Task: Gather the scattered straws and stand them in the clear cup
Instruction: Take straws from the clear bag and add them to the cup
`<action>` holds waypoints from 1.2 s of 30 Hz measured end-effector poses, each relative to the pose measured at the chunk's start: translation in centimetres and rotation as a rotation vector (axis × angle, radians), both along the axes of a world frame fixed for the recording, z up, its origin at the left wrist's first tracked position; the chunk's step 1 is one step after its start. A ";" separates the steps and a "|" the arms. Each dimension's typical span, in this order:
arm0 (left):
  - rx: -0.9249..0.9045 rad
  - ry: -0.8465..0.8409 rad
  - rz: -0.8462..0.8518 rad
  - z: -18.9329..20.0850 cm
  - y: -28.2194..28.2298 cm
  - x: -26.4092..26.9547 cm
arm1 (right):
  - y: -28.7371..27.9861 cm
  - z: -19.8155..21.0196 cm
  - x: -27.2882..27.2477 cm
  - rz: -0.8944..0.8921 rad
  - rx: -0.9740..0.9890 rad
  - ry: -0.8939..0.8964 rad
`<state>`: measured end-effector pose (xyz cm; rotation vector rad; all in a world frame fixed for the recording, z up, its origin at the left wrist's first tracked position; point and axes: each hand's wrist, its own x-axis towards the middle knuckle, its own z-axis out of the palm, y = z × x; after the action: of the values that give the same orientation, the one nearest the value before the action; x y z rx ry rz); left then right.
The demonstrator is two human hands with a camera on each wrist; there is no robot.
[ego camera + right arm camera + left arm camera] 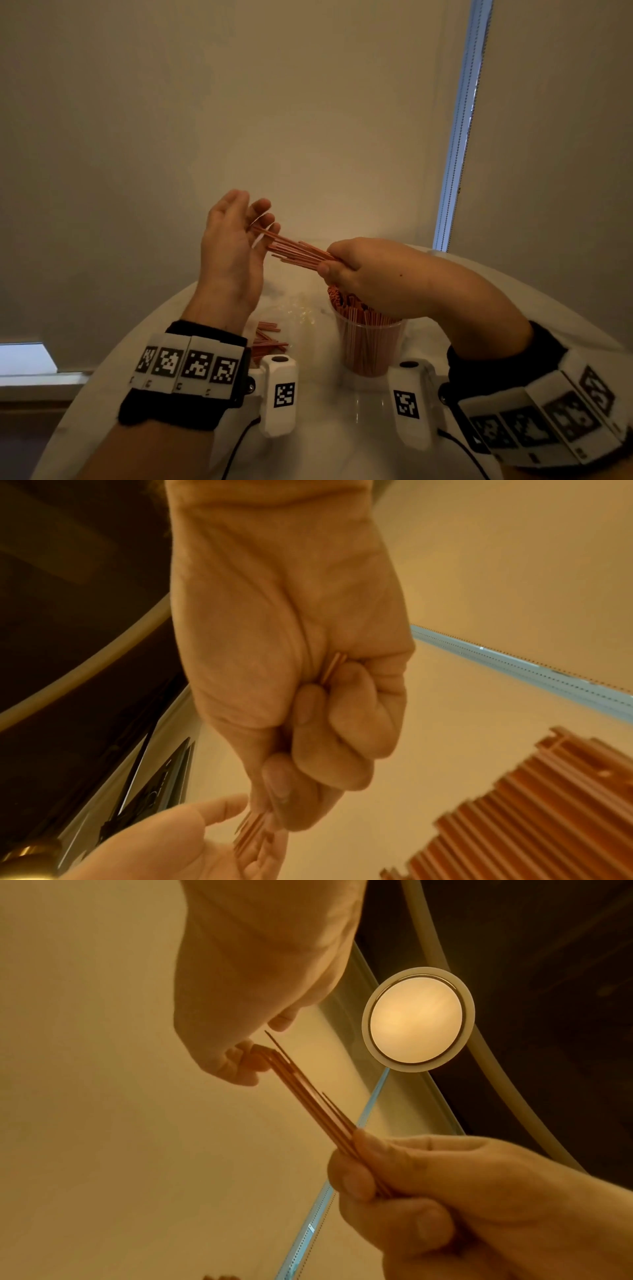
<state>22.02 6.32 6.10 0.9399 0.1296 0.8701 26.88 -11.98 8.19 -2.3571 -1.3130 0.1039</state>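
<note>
My right hand (359, 270) grips a bundle of thin orange-red straws (298, 251) by one end and holds it roughly level, pointing left, just above the clear cup (368, 346). The cup stands on the table, packed with upright straws. Raised beside the bundle, my left hand (233, 240) is open, its palm and fingers against the free straw ends. The left wrist view shows the bundle (308, 1096) running from the right hand (445, 1191) up to my left fingertips (253, 1064). A few loose straws (269, 341) lie on the table left of the cup.
The round white table (342, 428) stands by a beige wall. Crumpled clear plastic wrap (298, 308) lies behind the loose straws. A window strip (459, 137) runs down the right. In the right wrist view the cup's straw tops (531, 804) are close below the hand.
</note>
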 end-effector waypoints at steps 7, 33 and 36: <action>0.399 0.337 -0.219 -0.3 -2.5 -0.3 | 1.2 -0.8 -0.6 -0.031 -0.028 -0.154; 0.612 0.359 -0.255 -1.0 -3.1 -0.4 | 0.3 -0.5 1.4 -0.324 0.423 -0.498; 0.701 0.382 -0.350 -1.0 -3.1 -0.5 | -0.1 -0.4 1.8 -0.390 0.446 -0.457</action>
<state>21.48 3.24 5.11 1.7242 -0.0215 0.3925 28.73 -12.08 7.80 -2.2504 -0.8966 -0.8005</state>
